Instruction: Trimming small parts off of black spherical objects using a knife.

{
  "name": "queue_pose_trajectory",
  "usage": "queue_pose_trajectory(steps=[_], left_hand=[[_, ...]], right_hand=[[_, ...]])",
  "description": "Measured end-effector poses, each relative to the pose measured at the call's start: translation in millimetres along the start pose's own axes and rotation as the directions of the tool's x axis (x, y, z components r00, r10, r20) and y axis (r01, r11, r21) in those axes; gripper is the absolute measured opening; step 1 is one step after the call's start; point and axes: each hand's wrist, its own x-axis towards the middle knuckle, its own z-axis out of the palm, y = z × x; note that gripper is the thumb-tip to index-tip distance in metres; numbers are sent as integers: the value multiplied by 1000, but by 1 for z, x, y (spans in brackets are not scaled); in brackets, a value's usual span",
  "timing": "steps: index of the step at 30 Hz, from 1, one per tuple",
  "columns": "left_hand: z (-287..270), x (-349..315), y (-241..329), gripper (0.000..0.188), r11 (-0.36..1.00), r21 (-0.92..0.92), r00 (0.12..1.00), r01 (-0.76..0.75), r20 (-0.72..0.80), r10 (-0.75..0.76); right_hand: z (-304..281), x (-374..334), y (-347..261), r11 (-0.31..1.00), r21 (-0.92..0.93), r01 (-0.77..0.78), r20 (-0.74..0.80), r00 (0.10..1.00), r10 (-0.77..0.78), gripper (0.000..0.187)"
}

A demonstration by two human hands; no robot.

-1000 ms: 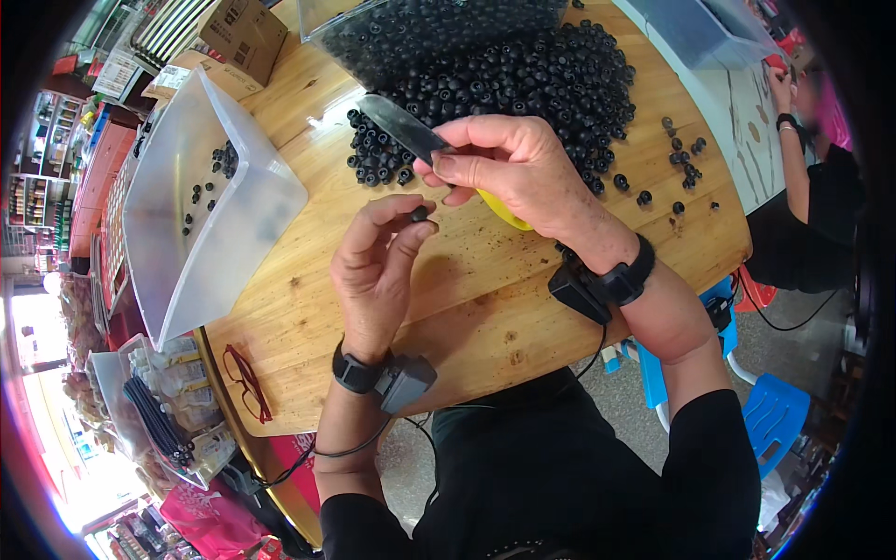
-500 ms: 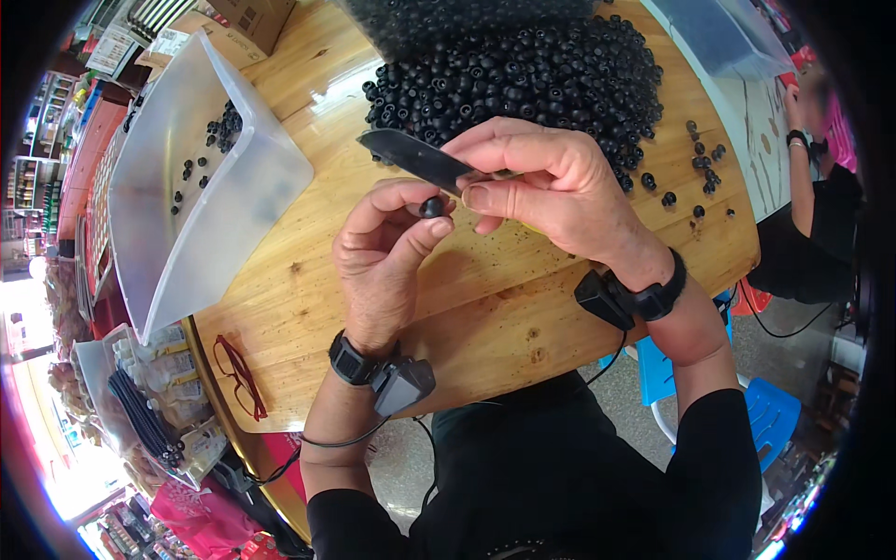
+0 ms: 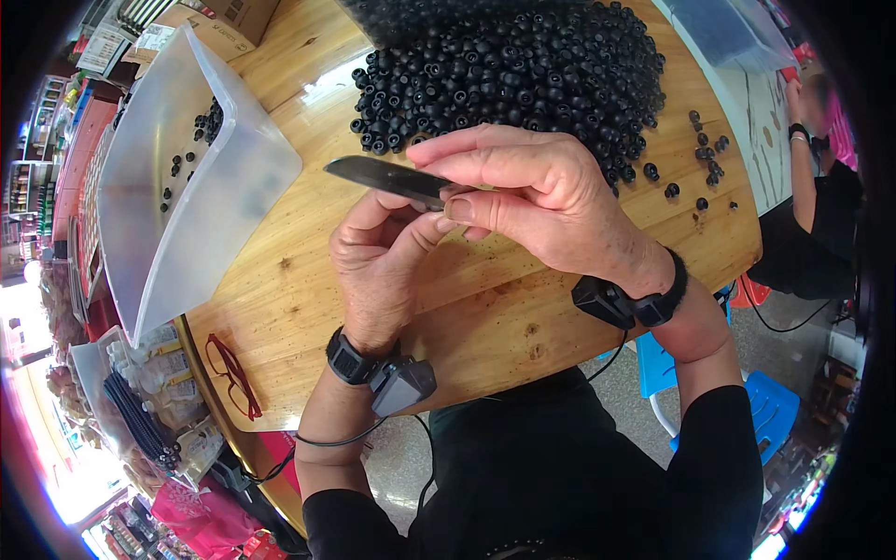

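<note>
My right hand (image 3: 560,196) grips a knife (image 3: 378,175) close to its blade; the dark blade points left, and the handle is mostly hidden by the fingers. Just under the blade, my left hand (image 3: 373,271) is closed in a pinch, thumb against bent fingers. The small round black part in that pinch is hidden now by the blade and fingertips; the earlier frame shows it there. Behind both hands lies a big heap of round black parts (image 3: 523,79), several with a hole in the top.
A translucent plastic bin (image 3: 210,210) holding some black parts leans at the left of the wooden table (image 3: 485,327). Red-framed glasses (image 3: 233,375) lie by the near left edge. Loose black parts (image 3: 707,159) are scattered at right. Another person's arm (image 3: 801,187) is beyond, near a blue chair (image 3: 775,415).
The knife has moved left and down over my left fingertips, its blade lying flatter. The black part between them has gone out of sight behind it. My left hand is nearly still.
</note>
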Motion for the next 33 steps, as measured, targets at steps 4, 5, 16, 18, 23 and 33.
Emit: queue_pose_trajectory(steps=[4,5,16,18,23,33], left_hand=[[1,1,-1,21,999,-29,1000,13,24,-13],[1,1,0,21,997,-73,998,30,49,-26],[-5,3,-8,36,999,8,995,-48,94,47],[-2,4,-6,39,1000,9,996,-20,89,20],[-4,3,-6,37,996,-69,997,55,62,-51],[-3,5,-5,26,992,-122,999,39,26,-36]], right_hand=[[0,0,5,995,-73,68,4,998,-68,24],[0,-1,5,987,-121,105,-2,994,-106,24],[-5,3,7,950,261,-171,-47,981,189,18],[-8,2,5,970,201,-139,-42,988,150,19],[-7,2,8,986,147,-83,-67,993,94,19],[-2,3,12,991,-59,121,-23,992,-123,21]])
